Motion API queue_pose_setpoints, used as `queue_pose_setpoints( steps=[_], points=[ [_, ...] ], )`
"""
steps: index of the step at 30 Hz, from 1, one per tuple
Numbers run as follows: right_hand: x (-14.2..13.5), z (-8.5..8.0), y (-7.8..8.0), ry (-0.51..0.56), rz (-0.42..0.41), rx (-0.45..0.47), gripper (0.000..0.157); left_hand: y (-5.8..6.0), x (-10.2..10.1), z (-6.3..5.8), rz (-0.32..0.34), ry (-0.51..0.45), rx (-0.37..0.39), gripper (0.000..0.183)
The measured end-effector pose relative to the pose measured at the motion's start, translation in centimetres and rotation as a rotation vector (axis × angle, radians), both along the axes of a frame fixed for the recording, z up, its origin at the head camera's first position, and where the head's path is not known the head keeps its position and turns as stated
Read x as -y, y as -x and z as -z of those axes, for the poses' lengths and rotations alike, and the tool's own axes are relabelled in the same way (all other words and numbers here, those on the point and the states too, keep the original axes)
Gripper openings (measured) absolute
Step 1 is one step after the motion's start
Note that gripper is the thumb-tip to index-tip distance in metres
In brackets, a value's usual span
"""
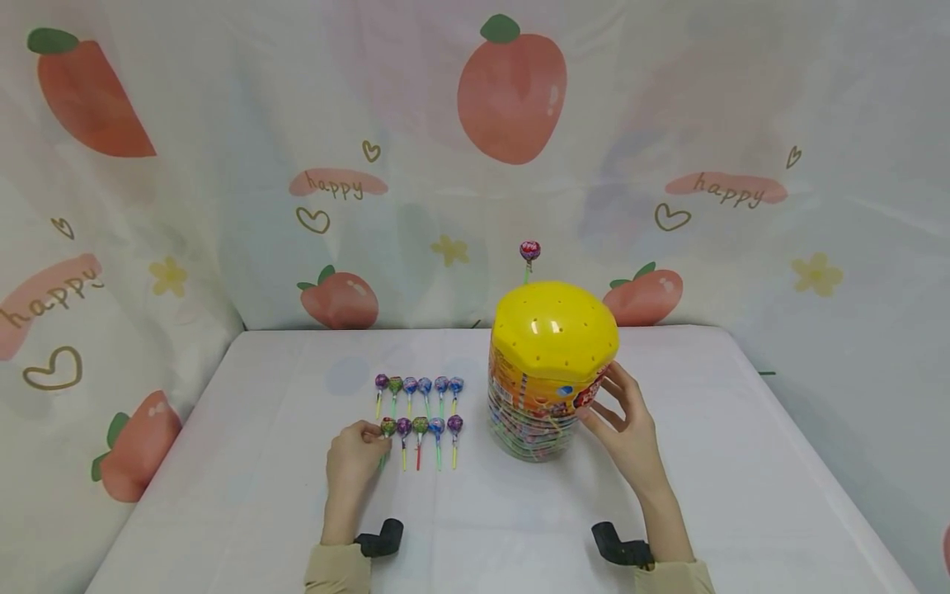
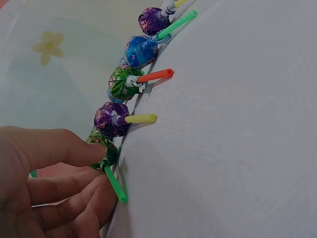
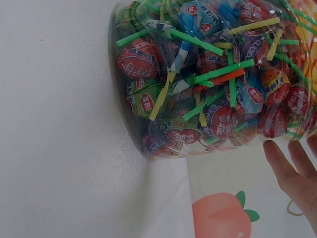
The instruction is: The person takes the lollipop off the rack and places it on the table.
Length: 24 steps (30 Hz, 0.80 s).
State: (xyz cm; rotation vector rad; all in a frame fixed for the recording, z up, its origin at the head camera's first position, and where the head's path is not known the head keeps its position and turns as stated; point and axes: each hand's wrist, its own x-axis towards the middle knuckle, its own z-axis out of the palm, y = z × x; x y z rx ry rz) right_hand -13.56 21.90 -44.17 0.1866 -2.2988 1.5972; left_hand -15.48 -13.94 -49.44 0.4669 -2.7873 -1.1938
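Observation:
My left hand (image 1: 356,458) pinches a green-wrapped lollipop (image 2: 102,149) at the left end of the front row. Its thumb lies over the wrapper, and the green stick (image 2: 115,184) sticks out below. Beside it in that row is a purple lollipop (image 2: 111,119) with a yellow stick. On the right, my right hand (image 1: 627,425) touches the side of a big clear lollipop jar (image 1: 530,429) with its thumb and fingers spread and nearly straight. The jar stands upright under a yellow domed lid (image 1: 557,326), packed with wrapped lollipops (image 3: 220,119).
Behind the front row lies a second row of lollipops, with a blue one (image 1: 425,386) among them. One red lollipop (image 1: 530,251) stands up behind the lid. A white cloth covers the table (image 1: 245,495); a printed curtain (image 1: 416,99) hangs behind it.

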Motion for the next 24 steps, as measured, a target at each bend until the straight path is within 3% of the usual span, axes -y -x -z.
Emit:
queue_pose_setpoints(
  steps=[10,17,24],
  points=[
    [-0.1,0.0,0.0,0.001,0.001,0.011,0.077,-0.3,0.2,-0.7,-0.012,0.01,-0.001,0.024],
    [-0.2,0.1,0.0,-0.001,0.003,0.009,0.076,-0.4,-0.4,-2.0,-0.026,-0.005,-0.028,0.026],
    [-0.1,0.1,0.0,-0.002,0.002,0.011,0.077,-0.3,-1.0,-3.5,0.004,-0.022,-0.092,0.027]
  ],
)
